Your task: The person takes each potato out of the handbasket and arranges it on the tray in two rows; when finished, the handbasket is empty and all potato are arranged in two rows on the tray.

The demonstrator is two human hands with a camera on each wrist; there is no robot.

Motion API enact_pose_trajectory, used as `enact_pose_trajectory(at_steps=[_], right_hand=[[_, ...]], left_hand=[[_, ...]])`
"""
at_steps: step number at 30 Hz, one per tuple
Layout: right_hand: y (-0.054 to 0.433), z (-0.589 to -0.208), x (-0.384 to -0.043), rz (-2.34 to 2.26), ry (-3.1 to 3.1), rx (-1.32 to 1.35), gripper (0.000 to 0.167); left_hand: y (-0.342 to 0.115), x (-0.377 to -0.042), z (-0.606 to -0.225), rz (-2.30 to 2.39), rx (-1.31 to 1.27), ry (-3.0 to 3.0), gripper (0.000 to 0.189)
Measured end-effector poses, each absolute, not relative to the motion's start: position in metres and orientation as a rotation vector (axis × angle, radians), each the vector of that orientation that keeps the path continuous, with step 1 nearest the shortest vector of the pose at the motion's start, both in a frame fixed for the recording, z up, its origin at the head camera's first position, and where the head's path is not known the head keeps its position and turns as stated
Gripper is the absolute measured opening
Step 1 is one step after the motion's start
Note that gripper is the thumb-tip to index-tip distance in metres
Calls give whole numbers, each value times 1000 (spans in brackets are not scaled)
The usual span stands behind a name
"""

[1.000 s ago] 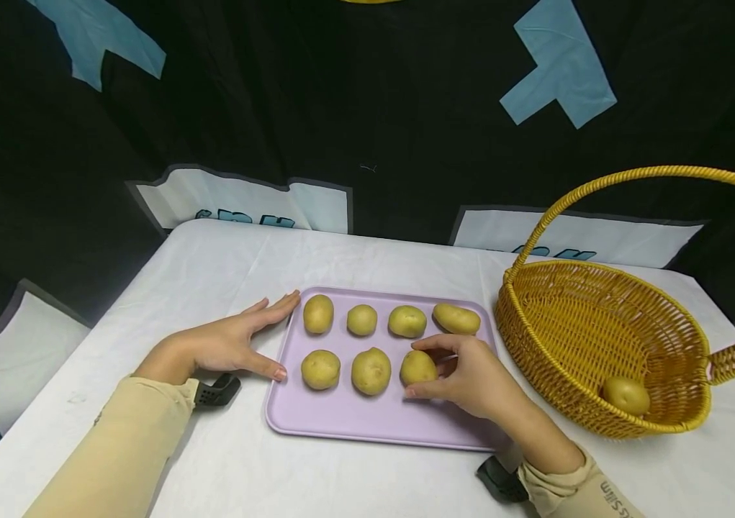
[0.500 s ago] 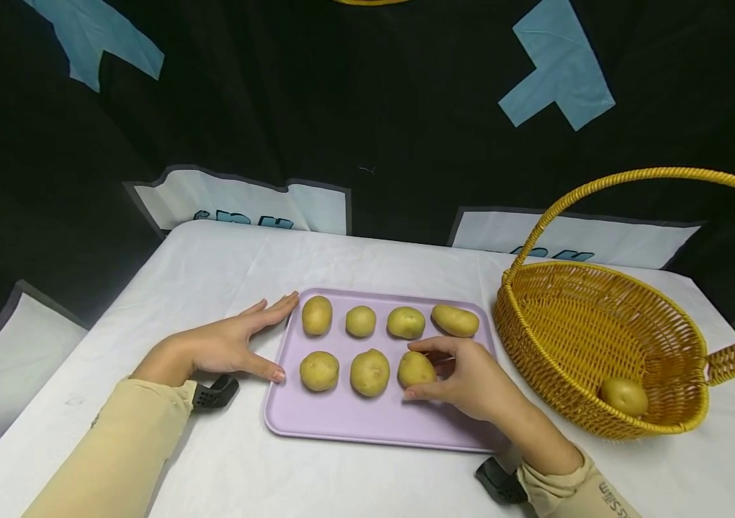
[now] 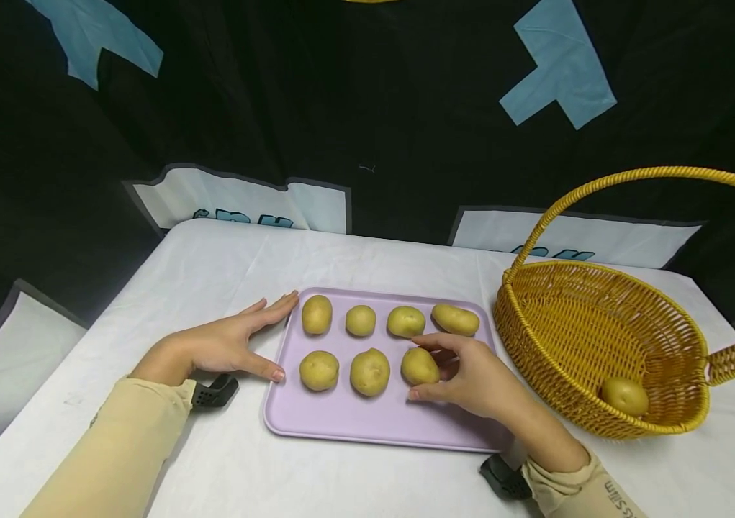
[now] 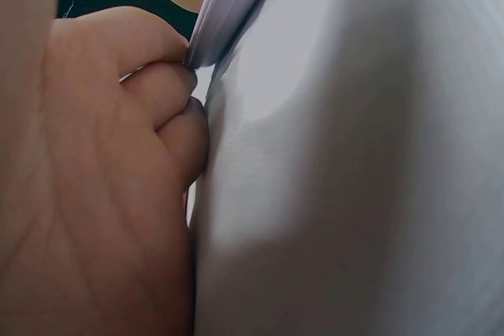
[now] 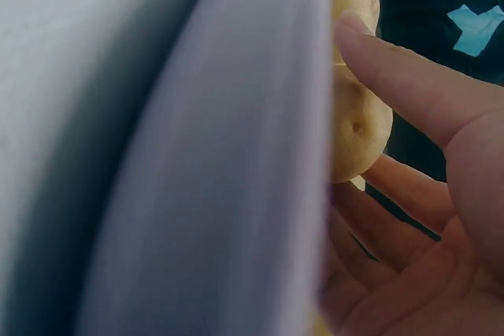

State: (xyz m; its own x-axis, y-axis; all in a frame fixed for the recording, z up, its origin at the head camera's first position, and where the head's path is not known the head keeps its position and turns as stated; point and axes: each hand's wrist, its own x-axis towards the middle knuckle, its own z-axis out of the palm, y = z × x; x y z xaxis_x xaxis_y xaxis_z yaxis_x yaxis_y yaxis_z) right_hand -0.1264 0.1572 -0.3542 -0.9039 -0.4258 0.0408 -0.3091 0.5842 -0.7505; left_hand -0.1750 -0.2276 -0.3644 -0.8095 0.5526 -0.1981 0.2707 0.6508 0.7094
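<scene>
My right hand [image 3: 471, 374] holds a round potato [image 3: 419, 367] at the right end of the front row on a lilac tray [image 3: 367, 421]. In the right wrist view the thumb and fingers lie on either side of that potato [image 5: 361, 127]; the tray's edge hides part of it. My left hand [image 3: 221, 345] rests at the tray's left edge, fingers extended along the rim and thumb touching it. Left of the held potato are a large potato [image 3: 370, 372] and a smaller potato [image 3: 319, 370]. Several more form the back row, including a long potato [image 3: 456, 319].
A yellow wicker basket [image 3: 529, 360] with a tall arched handle stands close to the tray's right side. One potato [image 3: 625, 396] lies inside it. A white cloth [image 3: 263, 475] covers the table, and a dark curtain [image 3: 367, 108] hangs behind.
My right hand and the potato in its fingers shifted very slightly left, then slightly right again. My left hand and the tray look the same.
</scene>
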Motion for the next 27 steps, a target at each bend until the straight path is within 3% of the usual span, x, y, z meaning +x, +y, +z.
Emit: enact_pose_trajectory(at_steps=[11, 27], right_hand=[[171, -341, -129, -1227, 2627, -631, 66], [222, -286, -125, -1187, 2771, -469, 57]], left_hand=[[-228, -174, -364, 970, 636, 2471, 117], [-226, -174, -362, 969, 626, 2469, 118]])
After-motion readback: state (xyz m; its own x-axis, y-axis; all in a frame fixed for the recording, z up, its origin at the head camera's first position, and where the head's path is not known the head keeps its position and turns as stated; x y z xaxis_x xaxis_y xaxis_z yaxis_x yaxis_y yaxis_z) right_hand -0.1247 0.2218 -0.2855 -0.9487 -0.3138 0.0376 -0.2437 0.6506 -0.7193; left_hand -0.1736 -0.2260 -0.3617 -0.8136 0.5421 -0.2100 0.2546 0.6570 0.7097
